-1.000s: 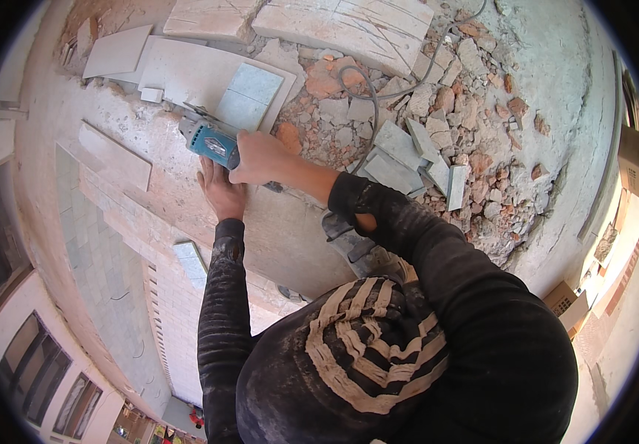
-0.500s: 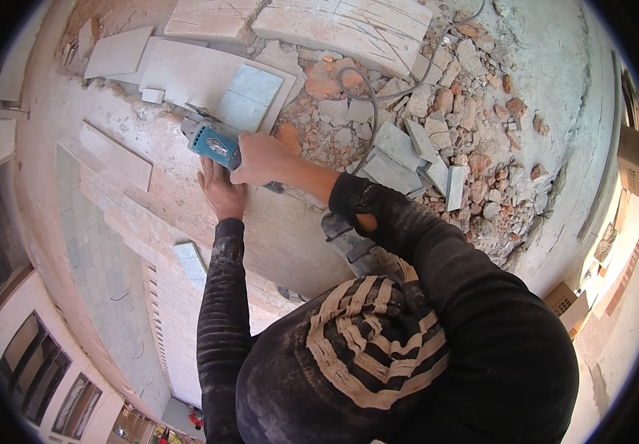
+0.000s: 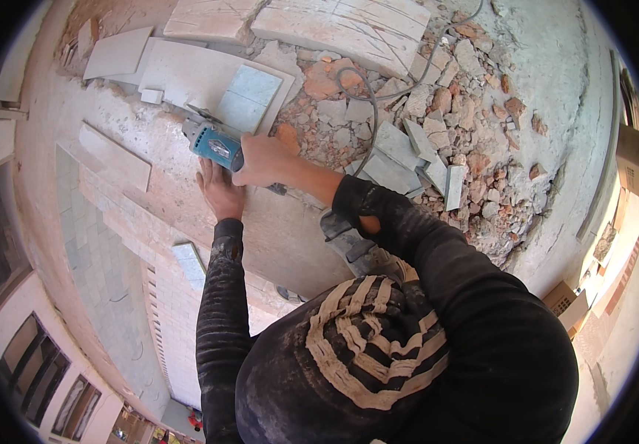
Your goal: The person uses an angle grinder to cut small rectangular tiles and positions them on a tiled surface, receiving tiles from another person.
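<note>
A teal angle grinder (image 3: 217, 146) lies across the top of a dusty concrete ledge, its metal head (image 3: 188, 128) and disc to the far left. My right hand (image 3: 264, 160) is closed round the rear of its body. Just below the grinder, my left hand (image 3: 223, 196) rests with fingers stretched forward and thumb apart; the fingertips are partly hidden by the tool. Beyond the disc lies a light blue-grey tile (image 3: 248, 96) with a line across it, on top of a larger pale slab (image 3: 179, 74).
Broken brick and mortar rubble (image 3: 475, 140) covers the right side, with tile offcuts (image 3: 396, 152) among it. A grey cable (image 3: 373, 111) loops over the debris. Scored slabs (image 3: 342, 29) lie at the far side. A pale board (image 3: 116, 155) sits left, a tile piece (image 3: 189, 263) lower down.
The grinder and my right hand have shifted very slightly to the right. My left hand stays almost where it was.
</note>
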Tool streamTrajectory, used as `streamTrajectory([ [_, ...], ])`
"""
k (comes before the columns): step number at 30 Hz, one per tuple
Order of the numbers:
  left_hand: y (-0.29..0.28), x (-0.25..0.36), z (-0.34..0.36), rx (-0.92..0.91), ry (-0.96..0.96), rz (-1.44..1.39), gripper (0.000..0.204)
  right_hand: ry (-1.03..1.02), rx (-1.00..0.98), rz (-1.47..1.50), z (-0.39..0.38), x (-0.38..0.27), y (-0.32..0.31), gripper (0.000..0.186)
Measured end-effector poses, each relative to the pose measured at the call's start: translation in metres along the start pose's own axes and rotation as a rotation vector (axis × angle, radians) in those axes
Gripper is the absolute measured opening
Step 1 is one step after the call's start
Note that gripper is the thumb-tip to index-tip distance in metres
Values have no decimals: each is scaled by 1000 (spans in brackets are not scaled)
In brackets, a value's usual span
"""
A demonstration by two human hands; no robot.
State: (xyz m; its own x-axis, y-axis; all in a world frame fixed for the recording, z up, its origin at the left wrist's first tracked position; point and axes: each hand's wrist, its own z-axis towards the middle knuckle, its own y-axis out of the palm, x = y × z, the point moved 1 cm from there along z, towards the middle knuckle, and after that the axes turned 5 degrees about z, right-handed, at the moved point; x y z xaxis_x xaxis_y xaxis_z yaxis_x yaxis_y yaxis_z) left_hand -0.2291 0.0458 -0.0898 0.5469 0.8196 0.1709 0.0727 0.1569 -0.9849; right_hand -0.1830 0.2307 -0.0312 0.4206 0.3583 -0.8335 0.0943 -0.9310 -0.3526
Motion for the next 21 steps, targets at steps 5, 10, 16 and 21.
streamTrajectory([
  [5,0,0,0,-13,-17,-2,65,-11,-5,-14,-1,2,1,68],
  [10,0,1,0,-10,-17,-23,63,-13,5,-12,-4,4,1,67],
  [16,3,-2,-1,-10,-3,-3,63,-5,15,-11,-10,2,-2,64],
  [21,3,-2,-1,-20,-11,11,63,7,3,-5,-11,3,-2,65],
])
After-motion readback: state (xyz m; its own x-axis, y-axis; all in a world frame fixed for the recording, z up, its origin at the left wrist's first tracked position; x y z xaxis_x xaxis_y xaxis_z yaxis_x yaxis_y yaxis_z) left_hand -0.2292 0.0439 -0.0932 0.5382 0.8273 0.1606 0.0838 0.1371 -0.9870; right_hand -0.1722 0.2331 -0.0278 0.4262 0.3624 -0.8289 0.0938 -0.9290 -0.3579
